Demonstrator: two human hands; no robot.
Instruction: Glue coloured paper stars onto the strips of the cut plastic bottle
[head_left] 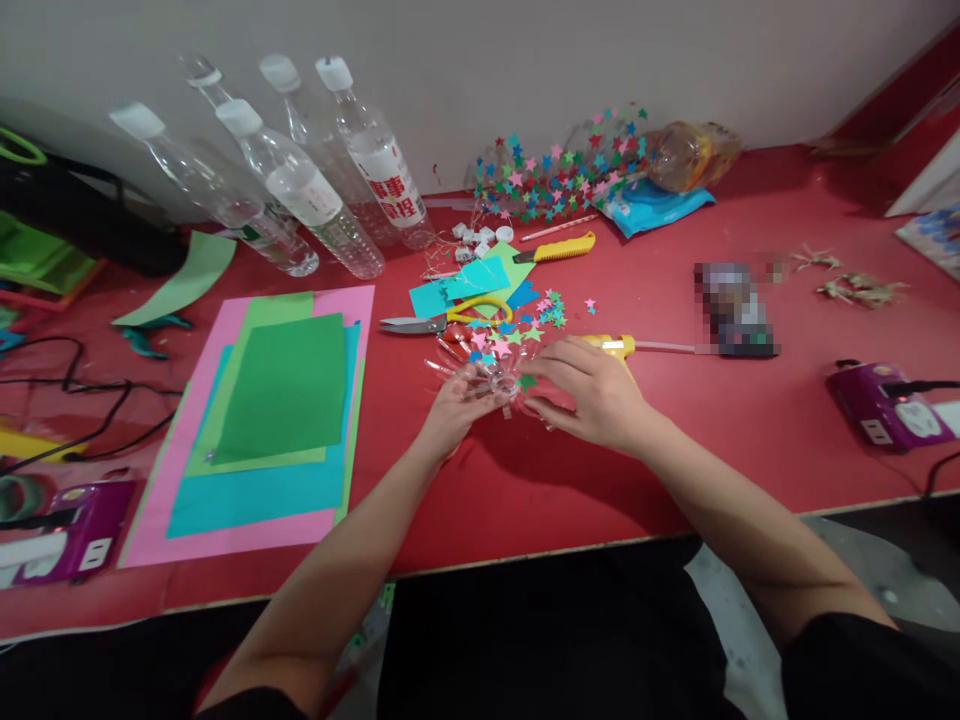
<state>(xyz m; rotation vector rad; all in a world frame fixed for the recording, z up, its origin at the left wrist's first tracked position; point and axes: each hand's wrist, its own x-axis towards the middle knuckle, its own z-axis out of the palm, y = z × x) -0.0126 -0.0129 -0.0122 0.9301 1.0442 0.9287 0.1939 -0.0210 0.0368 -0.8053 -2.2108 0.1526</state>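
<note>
My left hand (459, 408) is closed on a clear cut plastic bottle piece (504, 384), its strips spreading outward, with paper stars on or just behind it. My right hand (589, 395) curves around its right side, thumb and fingers apart, near a green star (528, 382). Whether the right fingertips touch the plastic is hard to see. Just beyond lie yellow-handled scissors (450, 318) and a pile of small coloured stars (553, 310). A yellow glue gun (616, 346) rests behind my right hand, partly hidden by it.
Clear bottles (315, 205) stand at the back left; coloured sheets (281, 390) lie in front. Along the wall lies a star-covered bottle (555, 175). A yellow cutter (559, 248), a phone (739, 310) and purple power sockets (889, 405) are on the red table (525, 510).
</note>
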